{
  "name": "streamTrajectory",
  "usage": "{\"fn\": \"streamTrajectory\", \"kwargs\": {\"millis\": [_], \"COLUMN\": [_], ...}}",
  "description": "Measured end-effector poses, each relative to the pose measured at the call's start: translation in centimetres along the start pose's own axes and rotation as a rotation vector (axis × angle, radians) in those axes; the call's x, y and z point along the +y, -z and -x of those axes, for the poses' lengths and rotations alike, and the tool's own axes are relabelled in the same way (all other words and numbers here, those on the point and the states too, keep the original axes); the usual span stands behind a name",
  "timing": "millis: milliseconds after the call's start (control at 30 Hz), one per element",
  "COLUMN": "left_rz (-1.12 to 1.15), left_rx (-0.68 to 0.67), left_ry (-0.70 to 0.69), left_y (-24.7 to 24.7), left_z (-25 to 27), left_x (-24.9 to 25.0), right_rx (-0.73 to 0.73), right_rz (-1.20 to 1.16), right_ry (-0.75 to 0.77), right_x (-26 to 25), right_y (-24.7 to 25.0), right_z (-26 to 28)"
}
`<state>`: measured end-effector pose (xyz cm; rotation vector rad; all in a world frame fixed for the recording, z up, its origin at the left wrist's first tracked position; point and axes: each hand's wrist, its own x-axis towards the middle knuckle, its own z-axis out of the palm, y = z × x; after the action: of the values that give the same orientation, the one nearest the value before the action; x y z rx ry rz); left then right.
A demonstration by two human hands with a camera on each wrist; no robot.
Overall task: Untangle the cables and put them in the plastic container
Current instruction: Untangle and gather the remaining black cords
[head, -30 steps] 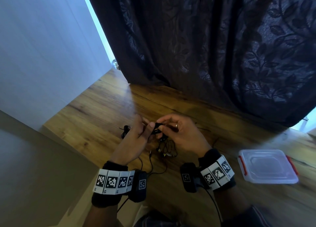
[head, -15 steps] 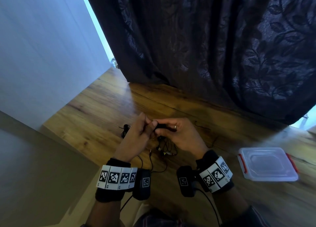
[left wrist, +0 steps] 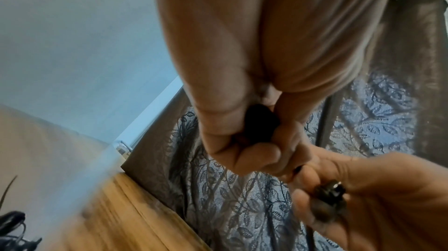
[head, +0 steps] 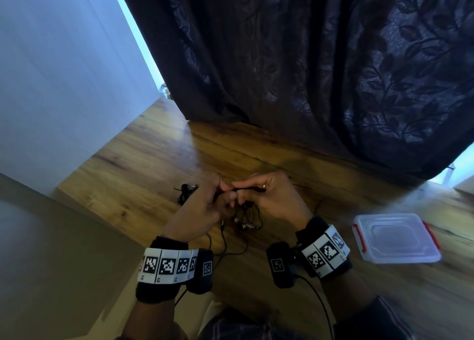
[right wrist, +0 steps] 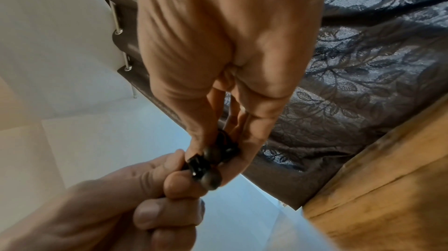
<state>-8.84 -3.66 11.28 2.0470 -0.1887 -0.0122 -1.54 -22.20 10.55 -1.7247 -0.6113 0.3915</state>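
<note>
hands are meeting above the wooden table (head: pixel 143 165): the left hand (head: pixel 202 209) and right hand (head: pixel 272 198) are both pinching the black earphone cable (head: pixel 246 215), whose tangle is dangling beneath, well apart from the lidded plastic container (head: pixel 396 238). tugging hard is risking tightening the knot.

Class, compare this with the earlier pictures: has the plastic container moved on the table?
No. The container lies at the same spot on the table, just as far below the curtain hem. The whole view shifted slightly together.
</note>
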Motion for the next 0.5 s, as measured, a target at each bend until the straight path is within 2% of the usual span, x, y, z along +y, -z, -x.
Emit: {"fn": "streamTrajectory", "kwargs": {"millis": [133,367,433,500], "left_rz": [-0.034,-0.007,-0.001,-0.009], "left_rx": [-0.041,0.063,0.075,0.086], "left_ry": [-0.018,0.120,0.145,0.155], "left_y": [0.0,-1.6,-1.7,-1.6], "left_z": [-0.3,-0.9,-0.9,-0.8], "left_x": [0.0,-1.4,-1.8,-2.0], "right_rx": [0.030,0.045,0.112,0.246], "right_rz": [-0.112,-0.085,-0.053,-0.008], "right_ry": [-0.080,-0.137,-0.199,-0.295], "right_x": [0.6,2.6,4.1,6.0], "right_y": [-0.1,-0.1,0.8,2.0], "right_z": [0.2,1.1,1.9,2.7]}}
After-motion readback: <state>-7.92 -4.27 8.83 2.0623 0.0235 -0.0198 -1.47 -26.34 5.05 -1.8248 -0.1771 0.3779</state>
